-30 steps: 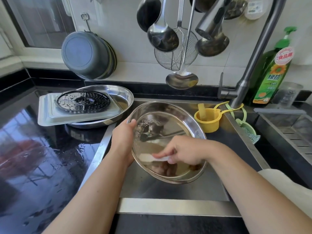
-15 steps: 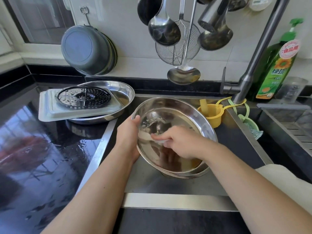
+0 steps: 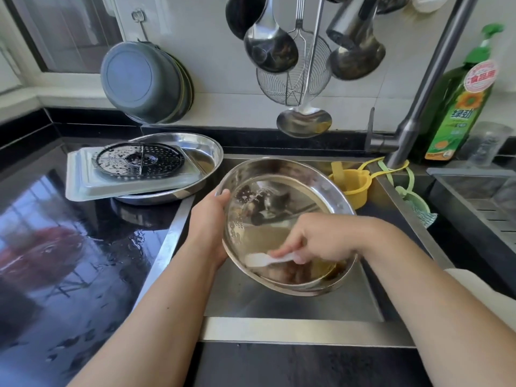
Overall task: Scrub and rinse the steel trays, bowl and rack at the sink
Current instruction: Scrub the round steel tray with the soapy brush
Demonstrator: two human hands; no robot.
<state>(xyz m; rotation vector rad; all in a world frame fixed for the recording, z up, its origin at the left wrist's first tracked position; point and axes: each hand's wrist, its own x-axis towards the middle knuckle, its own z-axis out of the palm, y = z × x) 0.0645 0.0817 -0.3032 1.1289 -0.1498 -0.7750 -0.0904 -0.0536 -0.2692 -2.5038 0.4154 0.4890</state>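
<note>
Over the sink, at the centre of the view, a round steel tray is held tilted, its far rim raised toward 12 o'clock. The left hand grips its rim at 9 o'clock, fingers curled over the edge. The right hand is inside the tray toward 5 o'clock, fingers closed on a white scrubbing pad pressed to the wet base. The likely trouble is slip: one hand alone carries a wet, tilted tray, and a hard stroke could twist it loose and drop it into the sink. At 10 o'clock on the counter, well apart from both hands, the perforated rack lies on a rectangular tray over another round tray
</note>
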